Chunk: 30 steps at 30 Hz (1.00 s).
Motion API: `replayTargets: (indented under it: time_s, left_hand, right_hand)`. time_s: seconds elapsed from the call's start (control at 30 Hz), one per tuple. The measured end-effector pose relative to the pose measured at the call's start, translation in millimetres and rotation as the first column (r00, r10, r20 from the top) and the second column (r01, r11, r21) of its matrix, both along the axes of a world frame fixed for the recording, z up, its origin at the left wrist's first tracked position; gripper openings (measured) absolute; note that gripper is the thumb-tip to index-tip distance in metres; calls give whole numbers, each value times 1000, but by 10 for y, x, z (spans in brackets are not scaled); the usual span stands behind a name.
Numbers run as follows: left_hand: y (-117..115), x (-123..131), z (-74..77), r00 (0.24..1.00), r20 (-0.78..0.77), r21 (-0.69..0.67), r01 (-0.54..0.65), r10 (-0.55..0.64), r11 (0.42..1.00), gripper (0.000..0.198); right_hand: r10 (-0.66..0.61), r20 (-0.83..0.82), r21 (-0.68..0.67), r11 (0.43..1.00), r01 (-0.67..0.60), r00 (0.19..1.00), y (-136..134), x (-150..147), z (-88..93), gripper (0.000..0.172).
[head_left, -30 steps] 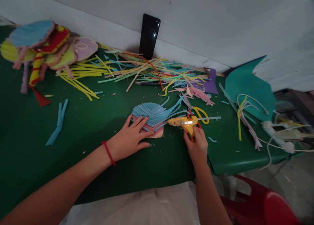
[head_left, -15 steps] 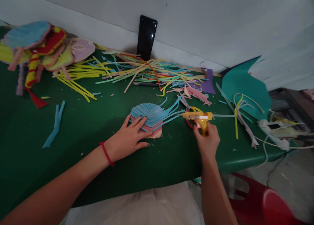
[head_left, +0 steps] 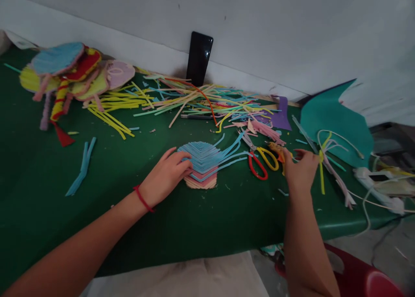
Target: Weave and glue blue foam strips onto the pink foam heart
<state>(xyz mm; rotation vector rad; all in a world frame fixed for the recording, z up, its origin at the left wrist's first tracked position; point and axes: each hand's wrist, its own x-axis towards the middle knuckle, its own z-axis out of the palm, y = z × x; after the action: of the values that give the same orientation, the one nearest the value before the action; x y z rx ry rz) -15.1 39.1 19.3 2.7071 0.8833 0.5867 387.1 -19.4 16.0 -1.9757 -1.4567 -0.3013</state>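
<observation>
A rounded piece made of pipe cleaners [head_left: 202, 158] lies on the table, with blue chevron rows above pink and cream ones. Loose blue stem ends stick out from its right side. My left hand [head_left: 170, 171], fingers bent, grips the piece's left edge. Right of the scissors [head_left: 259, 156], my right hand [head_left: 303, 169] is on a yellow hot glue gun [head_left: 279, 151]; its fingers are curled and hide most of the gun. The scissors, with one red and one yellow handle loop, lie between the piece and the gun.
Loose pipe cleaners [head_left: 194, 98] spread along the wall below a leaning phone [head_left: 200, 58]. Finished fan-shaped pieces [head_left: 58, 59] are stacked at left, near a blue pipe-cleaner bundle [head_left: 82, 167]. A teal sheet [head_left: 337, 119] and a power strip [head_left: 378, 189] with cords are at right.
My right hand has carried the glue gun right, away from the blue stem ends, uncovering the scissors. My left hand has slid from flat on the piece to its left edge, fingers bending.
</observation>
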Motion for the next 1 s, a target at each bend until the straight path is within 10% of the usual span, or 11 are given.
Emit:
replayTargets:
  time_s: [0.03, 0.1, 0.2, 0.4, 1.0]
  left_hand:
    - [18, -5, -7, 1000, 10, -4, -6, 6, 1000, 17]
    - [59, -18, -23, 1000, 12, -23, -14, 14, 1000, 17]
    - [146, -65, -39, 1000, -23, -85, 7, -9, 996, 15]
    - [323, -209, -19, 992, -72, -241, 83, -103, 967, 13]
    - [319, -194, -29, 995, -59, -86, 73, -78, 994, 23]
  right_hand:
    - [-46, -10, 15, 999, 47, 999, 46, -123, 93, 36]
    - [231, -80, -159, 957, -242, 970, 160, -412, 260, 25]
    - [600, -232, -314, 699, -643, 766, 308, -793, 353, 17]
    - [722, -352, -299, 516, -803, 595, 361, -910, 23, 16]
    - [714, -301, -245, 583, -775, 632, 307, -839, 69, 23]
